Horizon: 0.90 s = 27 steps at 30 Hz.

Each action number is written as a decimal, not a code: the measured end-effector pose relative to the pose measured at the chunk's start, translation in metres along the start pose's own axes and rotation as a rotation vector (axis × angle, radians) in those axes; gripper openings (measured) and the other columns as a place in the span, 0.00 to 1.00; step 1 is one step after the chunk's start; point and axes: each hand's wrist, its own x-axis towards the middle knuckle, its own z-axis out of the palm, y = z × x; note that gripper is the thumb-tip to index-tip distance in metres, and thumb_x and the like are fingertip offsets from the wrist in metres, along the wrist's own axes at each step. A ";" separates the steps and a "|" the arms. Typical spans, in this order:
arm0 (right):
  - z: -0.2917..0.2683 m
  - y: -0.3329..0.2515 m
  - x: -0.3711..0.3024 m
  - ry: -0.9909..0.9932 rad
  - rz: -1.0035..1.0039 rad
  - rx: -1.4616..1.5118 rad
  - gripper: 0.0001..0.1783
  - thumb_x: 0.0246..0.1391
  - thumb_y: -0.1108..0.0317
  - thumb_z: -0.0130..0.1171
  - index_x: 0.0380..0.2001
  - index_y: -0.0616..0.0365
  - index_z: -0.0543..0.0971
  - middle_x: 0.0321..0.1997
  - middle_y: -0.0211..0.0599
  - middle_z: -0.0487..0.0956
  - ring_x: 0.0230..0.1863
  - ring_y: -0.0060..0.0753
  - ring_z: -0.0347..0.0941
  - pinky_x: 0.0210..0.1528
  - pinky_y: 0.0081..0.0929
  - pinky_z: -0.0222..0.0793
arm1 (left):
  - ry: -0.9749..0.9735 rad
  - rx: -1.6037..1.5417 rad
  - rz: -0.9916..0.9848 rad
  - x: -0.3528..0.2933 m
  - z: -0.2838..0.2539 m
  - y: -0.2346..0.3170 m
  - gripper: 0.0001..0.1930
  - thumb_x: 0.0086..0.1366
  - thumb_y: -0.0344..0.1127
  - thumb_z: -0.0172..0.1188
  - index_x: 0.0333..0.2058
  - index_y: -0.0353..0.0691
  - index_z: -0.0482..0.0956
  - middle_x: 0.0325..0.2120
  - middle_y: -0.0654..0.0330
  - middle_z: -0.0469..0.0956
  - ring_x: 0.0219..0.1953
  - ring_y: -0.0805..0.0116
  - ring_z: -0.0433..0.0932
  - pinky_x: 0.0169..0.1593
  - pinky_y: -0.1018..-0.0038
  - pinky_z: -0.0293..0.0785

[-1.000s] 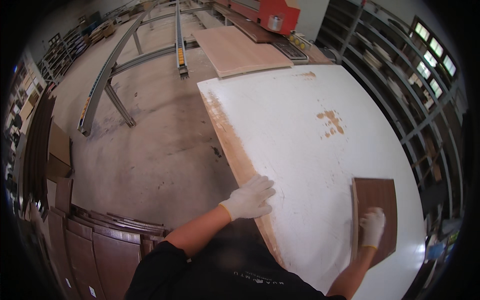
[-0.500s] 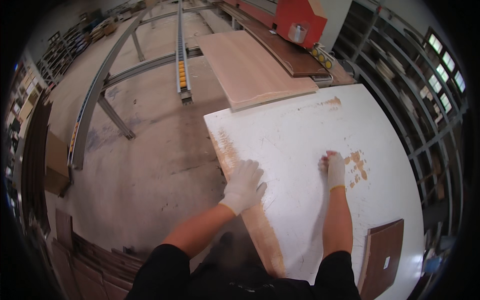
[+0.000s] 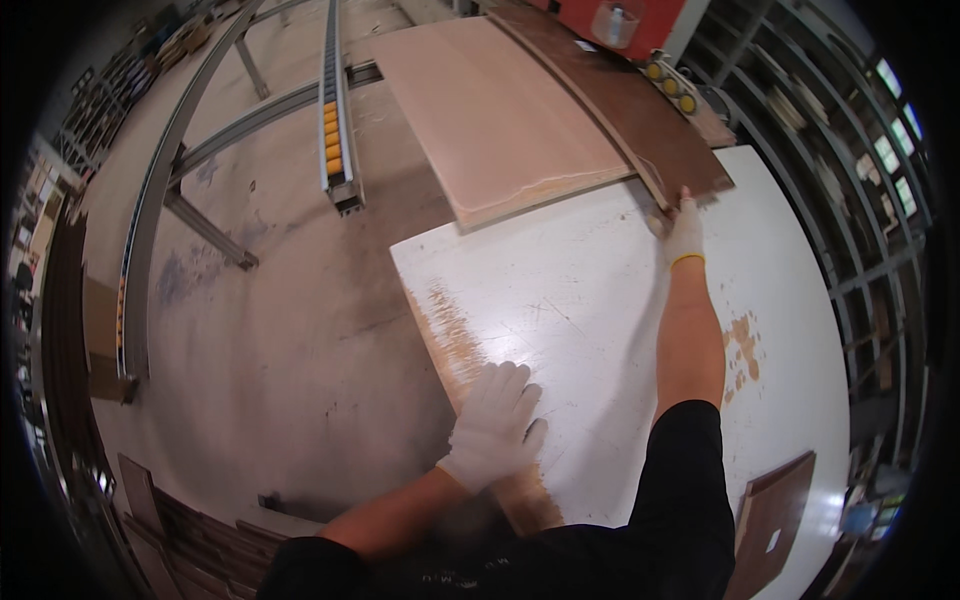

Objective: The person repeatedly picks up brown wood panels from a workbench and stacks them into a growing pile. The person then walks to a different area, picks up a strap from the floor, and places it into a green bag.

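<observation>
My gloved right hand (image 3: 684,232) is at the near end of the brown board (image 3: 640,95), fingertips at its edge — whether they pinch it or merely rest there, I cannot tell. The board runs away ahead of those fingers, toward the red machine (image 3: 665,25). Left of them lies the pale board (image 3: 520,115). My left hand (image 3: 492,425) lies flat on the white table (image 3: 585,310) — fingers a little spread. The small panel (image 3: 775,525) lies well behind my right fingers.
</observation>
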 end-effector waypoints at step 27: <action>-0.135 0.072 -0.389 -0.571 -0.039 0.062 0.30 0.49 0.82 0.52 0.59 0.65 0.77 0.56 0.31 0.79 0.58 0.30 0.75 0.61 0.30 0.73 | 0.319 -1.549 -0.748 -0.009 0.108 0.119 0.32 0.69 0.42 0.67 0.65 0.28 0.69 0.60 0.51 0.76 0.58 0.59 0.77 0.59 0.65 0.77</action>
